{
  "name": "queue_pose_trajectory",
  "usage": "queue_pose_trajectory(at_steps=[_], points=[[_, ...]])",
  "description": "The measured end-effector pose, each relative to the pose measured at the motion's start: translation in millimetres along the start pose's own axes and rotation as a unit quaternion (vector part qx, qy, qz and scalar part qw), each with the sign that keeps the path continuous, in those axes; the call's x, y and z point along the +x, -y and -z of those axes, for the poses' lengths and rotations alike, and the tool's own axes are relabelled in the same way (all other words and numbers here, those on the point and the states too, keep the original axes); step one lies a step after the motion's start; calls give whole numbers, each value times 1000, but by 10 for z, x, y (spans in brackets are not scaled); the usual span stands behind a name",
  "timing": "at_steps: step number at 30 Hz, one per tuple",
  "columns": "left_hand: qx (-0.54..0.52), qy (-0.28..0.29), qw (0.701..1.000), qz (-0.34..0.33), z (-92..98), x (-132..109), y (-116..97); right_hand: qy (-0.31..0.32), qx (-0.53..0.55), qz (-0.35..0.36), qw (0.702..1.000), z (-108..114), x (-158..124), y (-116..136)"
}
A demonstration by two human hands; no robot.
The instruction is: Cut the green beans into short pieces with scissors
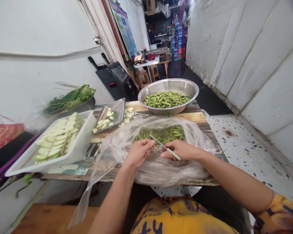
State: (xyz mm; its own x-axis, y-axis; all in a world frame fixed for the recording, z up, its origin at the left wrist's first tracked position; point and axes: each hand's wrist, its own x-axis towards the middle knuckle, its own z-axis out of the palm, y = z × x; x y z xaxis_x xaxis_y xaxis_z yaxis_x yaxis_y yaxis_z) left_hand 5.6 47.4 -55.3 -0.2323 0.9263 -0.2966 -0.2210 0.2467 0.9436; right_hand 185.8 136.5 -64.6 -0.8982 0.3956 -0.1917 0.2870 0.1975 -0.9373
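Note:
My right hand (175,150) is closed around the pale green handle of a small knife (173,154), its thin blade pointing up and left. Close by on the left, my left hand (141,151) is pinched at the fingertips near the blade's tip; whatever it pinches is too small to make out. Both hands are over an opened clear plastic bag (195,130), spread on the table. Green bean pods (172,131) and small cut bits lie inside it. Beyond the bag, a wide steel basin (146,109) holds many green pods.
To the left, a white plastic tub (88,130) carries skewered pale green slices. A metal tray (123,109) with sliced pieces and sticks lies behind it. Skewered leafy greens (75,99) sit in a bowl farther back. The patterned table (207,125) ends beside a speckled ledge (244,139).

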Motion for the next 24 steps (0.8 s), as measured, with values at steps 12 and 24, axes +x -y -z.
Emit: queue_pose_trajectory(at_steps=[12,24], points=[[-81,1,996,21,20,-9,-46,-55,58,-23,996,-48,31,29],[-173,-88,981,-30,-117,10,-21,-10,118,-37,992,-68,-7,108]])
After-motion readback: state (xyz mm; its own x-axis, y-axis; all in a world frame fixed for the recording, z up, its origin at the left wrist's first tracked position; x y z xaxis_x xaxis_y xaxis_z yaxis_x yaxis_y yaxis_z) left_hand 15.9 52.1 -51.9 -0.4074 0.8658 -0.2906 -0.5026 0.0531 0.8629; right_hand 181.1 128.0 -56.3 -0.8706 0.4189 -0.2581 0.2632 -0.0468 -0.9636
